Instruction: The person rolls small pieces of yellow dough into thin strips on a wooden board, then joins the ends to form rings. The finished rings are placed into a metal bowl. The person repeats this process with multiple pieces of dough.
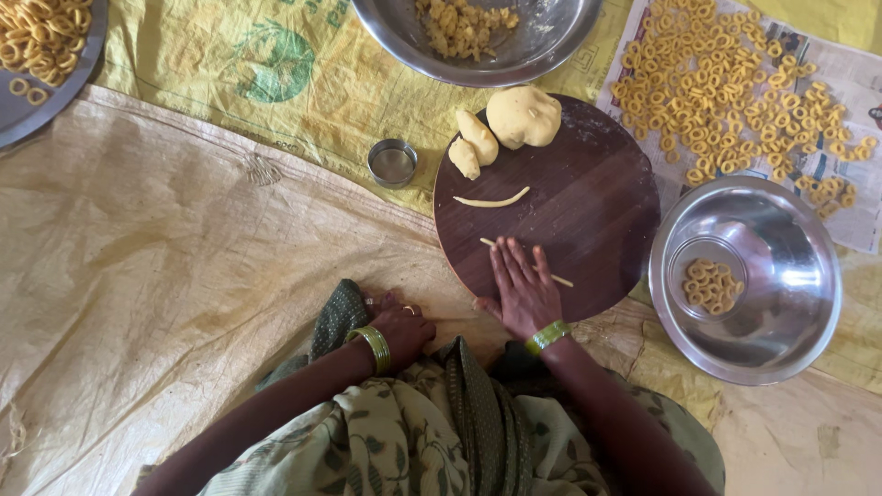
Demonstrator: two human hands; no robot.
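My right hand [521, 287] lies flat, fingers together, on a thin rope of yellow dough [561, 279] at the near edge of a round dark wooden board [588, 211]. A second, curved dough rope [492, 200] rests on the board's middle. At the board's far edge sit a big dough ball [524, 116] and two smaller lumps [474, 142]. My left hand [401, 329] is curled on the cloth over my knee, holding nothing that I can see. Both wrists wear green bangles.
A steel bowl [790, 312] with several dough rings stands right of the board. Many rings lie on newspaper [744, 92] at the far right. A small steel cup [392, 163], a far bowl [478, 55] with dough crumbs and a tray [28, 101] of rings lie around.
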